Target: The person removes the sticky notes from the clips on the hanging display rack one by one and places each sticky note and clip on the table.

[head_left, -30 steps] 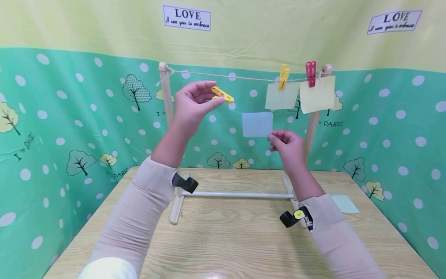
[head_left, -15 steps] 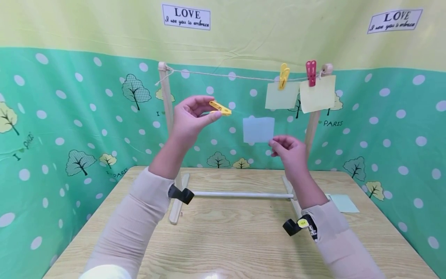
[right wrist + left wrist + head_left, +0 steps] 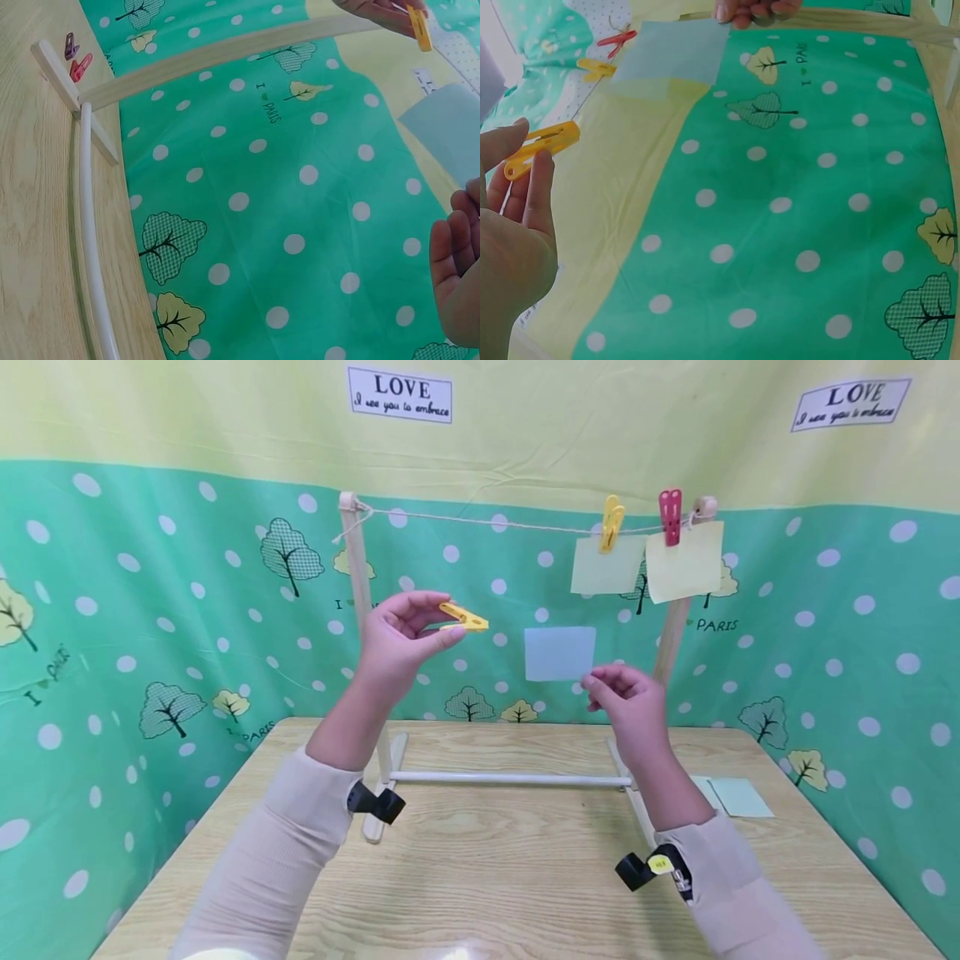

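Note:
In the head view my left hand pinches a yellow clothespin between thumb and fingers, left of centre. My right hand holds a light blue paper square by its lower right corner. Both are held up below a string strung between two wooden posts. From the string's right part hang two pale yellow sheets, one under a yellow clothespin, one under a red clothespin. The left wrist view shows the held clothespin close up, with the blue paper beyond it.
The wooden frame's left post and white crossbar stand on the wooden table. Pale green paper squares lie at the table's right. A red clothespin and a dark clothespin lie by the frame's foot. A polka-dot cloth hangs behind.
Both hands have come down, the left one also slightly leftward, still with the clothespin and the blue paper in them. The sheets on the string have stayed in place.

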`<state>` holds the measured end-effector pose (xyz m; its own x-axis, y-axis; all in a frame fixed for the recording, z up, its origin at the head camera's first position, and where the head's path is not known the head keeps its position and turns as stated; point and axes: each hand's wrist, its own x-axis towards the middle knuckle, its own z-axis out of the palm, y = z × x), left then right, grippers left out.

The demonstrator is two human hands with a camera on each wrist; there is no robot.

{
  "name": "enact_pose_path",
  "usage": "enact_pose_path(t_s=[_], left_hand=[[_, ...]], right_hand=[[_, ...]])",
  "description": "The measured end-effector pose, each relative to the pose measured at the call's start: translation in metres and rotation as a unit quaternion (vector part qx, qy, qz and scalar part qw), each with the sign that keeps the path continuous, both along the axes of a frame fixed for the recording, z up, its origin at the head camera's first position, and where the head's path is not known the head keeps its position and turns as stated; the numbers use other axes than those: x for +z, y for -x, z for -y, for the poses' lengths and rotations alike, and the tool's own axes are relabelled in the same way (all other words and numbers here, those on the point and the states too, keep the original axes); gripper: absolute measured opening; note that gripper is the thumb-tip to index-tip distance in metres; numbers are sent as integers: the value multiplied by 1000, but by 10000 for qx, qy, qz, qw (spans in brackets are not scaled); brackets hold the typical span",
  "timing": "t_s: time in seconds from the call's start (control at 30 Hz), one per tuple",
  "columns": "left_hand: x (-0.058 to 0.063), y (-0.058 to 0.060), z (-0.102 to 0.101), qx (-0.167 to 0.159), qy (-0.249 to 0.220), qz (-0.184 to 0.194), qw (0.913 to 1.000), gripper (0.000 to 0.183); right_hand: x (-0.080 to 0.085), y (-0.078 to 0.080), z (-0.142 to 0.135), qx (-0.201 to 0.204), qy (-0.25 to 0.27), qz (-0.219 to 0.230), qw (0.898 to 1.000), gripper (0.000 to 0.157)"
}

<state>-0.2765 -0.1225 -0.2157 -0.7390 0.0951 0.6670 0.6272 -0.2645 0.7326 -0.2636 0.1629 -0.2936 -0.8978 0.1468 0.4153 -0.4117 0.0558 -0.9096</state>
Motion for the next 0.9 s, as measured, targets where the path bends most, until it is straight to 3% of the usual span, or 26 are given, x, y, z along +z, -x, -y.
enact_pose_path(t_s=[0.27, 0.67, 0.9], left_hand=[[-11, -7, 6, -206, 90, 264, 9994, 35], [-31, -11, 19, -273, 248, 404, 9985, 34], [-43, -13, 25, -337, 121, 449, 9983, 37]], right_hand=[[-7, -9, -3, -50, 208, -52, 9998, 18], [-20, -19, -8, 38, 661, -185, 9976, 22], [-28, -24, -11, -10, 648, -185, 9977, 17]])
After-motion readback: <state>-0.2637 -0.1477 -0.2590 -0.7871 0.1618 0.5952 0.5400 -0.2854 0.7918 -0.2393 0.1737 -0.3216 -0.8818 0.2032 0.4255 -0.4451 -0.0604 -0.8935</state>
